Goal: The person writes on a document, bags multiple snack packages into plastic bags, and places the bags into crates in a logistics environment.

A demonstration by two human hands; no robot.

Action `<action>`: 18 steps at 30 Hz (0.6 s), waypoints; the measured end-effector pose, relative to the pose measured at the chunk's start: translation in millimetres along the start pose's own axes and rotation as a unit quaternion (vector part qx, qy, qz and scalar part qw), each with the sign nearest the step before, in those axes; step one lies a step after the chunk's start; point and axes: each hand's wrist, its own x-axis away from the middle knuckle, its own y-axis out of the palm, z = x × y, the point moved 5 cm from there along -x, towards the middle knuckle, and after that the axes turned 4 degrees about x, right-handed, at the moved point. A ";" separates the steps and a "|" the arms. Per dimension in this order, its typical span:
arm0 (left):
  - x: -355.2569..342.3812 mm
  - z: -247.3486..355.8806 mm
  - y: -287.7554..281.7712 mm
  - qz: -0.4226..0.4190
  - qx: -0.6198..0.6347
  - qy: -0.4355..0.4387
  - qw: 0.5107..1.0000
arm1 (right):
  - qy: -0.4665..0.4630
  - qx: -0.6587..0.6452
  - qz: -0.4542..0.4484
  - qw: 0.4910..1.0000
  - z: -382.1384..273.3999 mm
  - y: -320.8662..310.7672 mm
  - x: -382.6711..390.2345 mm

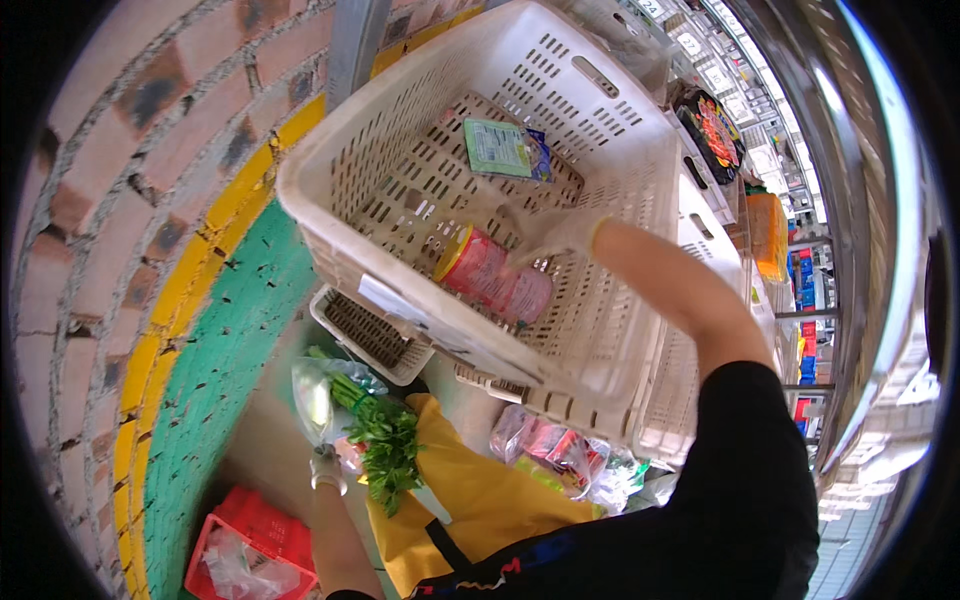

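Observation:
My right hand (562, 237), in a pale glove, reaches down into a large white slotted crate (385, 100). It is smeared by motion, so its fingers do not show clearly. Beside its fingertips a pink can (485, 268) with a yellow lid lies on its side on the crate floor. Farther back in the crate is a flat green-and-blue packet (500, 148). Low on the left, my left hand (326, 470), also gloved, is closed at the lower end of a clear plastic bag (313, 395). Leafy green stalks (388, 435) stick out alongside the bag.
A small white basket (365, 335) stands beside the crate. Below are a red crate (255, 530) with clear plastic inside and several wrapped packages (560, 450). A brick wall (130, 200) borders the left; a metal rack (800, 315) with goods is at the right.

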 end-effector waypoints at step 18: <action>58.5 66.3 17.7 -0.031 0.007 -0.143 0.989 | -0.060 -0.515 0.297 0.802 -33.0 38.6 237.2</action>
